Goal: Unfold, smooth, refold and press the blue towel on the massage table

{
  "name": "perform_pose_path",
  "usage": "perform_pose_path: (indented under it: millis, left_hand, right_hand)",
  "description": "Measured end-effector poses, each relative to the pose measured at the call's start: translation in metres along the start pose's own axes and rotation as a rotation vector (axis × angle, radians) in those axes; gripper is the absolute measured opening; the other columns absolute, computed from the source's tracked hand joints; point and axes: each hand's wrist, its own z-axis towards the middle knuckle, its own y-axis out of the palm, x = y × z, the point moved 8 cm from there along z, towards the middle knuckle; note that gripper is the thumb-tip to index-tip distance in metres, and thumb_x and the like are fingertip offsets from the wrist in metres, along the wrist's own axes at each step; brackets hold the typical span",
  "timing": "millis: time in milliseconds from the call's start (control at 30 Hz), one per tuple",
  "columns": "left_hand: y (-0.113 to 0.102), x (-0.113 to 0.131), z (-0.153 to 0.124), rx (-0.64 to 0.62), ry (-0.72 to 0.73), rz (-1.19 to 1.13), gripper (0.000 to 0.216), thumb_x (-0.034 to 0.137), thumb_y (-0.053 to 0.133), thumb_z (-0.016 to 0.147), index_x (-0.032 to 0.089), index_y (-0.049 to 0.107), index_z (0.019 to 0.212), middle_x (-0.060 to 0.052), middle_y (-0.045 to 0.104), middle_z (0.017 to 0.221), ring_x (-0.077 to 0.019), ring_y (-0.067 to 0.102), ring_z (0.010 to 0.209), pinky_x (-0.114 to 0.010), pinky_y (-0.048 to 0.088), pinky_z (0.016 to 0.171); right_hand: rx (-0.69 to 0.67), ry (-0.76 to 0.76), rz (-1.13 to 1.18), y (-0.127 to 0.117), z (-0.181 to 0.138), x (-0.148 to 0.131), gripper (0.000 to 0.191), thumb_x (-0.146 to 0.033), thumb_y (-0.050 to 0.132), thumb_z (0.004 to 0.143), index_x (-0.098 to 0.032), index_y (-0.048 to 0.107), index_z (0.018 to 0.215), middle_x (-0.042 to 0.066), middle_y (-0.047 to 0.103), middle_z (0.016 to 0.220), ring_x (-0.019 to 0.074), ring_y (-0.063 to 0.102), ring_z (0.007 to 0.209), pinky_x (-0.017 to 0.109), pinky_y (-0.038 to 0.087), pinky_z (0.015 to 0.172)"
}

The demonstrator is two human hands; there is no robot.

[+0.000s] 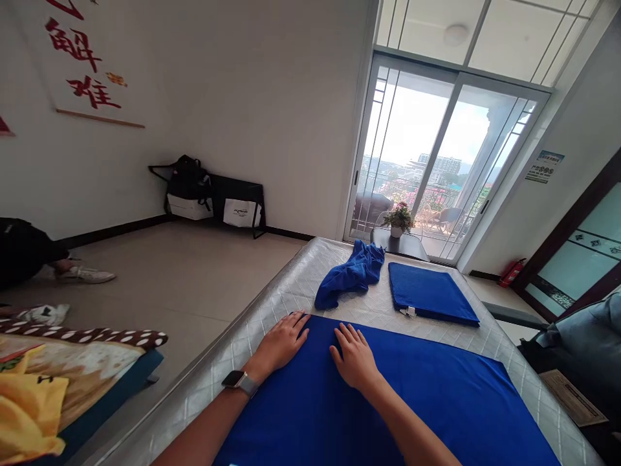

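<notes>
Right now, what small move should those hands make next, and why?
Probably slide the right hand outward across the blue cloth, since faint creases show near its far right corner, while the left hand, flat by the far left corner, could anchor it.

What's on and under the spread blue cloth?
The left hand and right hand lie on the blue cloth. Quilted mattress shows around it; whatever else lies beneath is covered.

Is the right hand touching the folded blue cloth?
Apart: the head view shows the right hand on the spread blue cloth, with a strip of mattress between it and the folded blue cloth.
</notes>
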Motion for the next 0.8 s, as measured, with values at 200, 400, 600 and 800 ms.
perform_pose_path:
  millis: [200, 400, 600, 800]
  left_hand:
    - [0.005, -0.005, -0.001, -0.001, 0.015, -0.004, 0.057, 0.048, 0.034, 0.101, 0.020, 0.048, 0.148, -0.012, 0.048, 0.156, -0.0304, 0.040, 0.146, -0.052, 0.033, 0.121]
    - [0.010, -0.009, -0.002, -0.017, 0.036, 0.034, 0.059, 0.049, 0.032, 0.101, 0.020, 0.045, 0.151, -0.012, 0.044, 0.159, -0.0293, 0.037, 0.148, -0.052, 0.031, 0.123]
    - [0.015, -0.015, -0.003, -0.024, 0.038, 0.072, 0.059, 0.051, 0.030, 0.102, 0.023, 0.042, 0.152, -0.010, 0.046, 0.158, -0.0281, 0.037, 0.148, -0.052, 0.033, 0.121]
    - [0.024, -0.027, -0.004, -0.026, 0.064, 0.140, 0.054, 0.048, 0.029, 0.103, 0.029, 0.038, 0.154, -0.006, 0.045, 0.159, -0.0252, 0.041, 0.146, -0.050, 0.039, 0.118]
  right_hand:
    - [-0.080, 0.125, -0.056, -0.015, -0.041, 0.073, 0.061, -0.056, 0.025, 0.105, -0.028, 0.027, 0.159, 0.001, 0.024, 0.166, 0.0221, 0.015, 0.154, 0.046, 0.013, 0.125]
    - [-0.101, 0.289, -0.155, -0.055, -0.133, 0.206, 0.062, -0.063, 0.021, 0.102, -0.036, 0.029, 0.157, -0.004, 0.023, 0.166, 0.0213, 0.015, 0.154, 0.046, 0.016, 0.124]
    - [0.094, 0.575, -0.256, -0.089, -0.211, 0.342, 0.066, -0.052, 0.015, 0.100, -0.025, 0.038, 0.156, 0.003, 0.033, 0.163, 0.0232, 0.025, 0.151, 0.046, 0.024, 0.123]
    - [0.122, 0.636, -0.182, -0.085, -0.236, 0.385, 0.069, -0.062, 0.021, 0.096, -0.031, 0.037, 0.156, 0.000, 0.033, 0.163, 0.0268, 0.025, 0.151, 0.054, 0.024, 0.122]
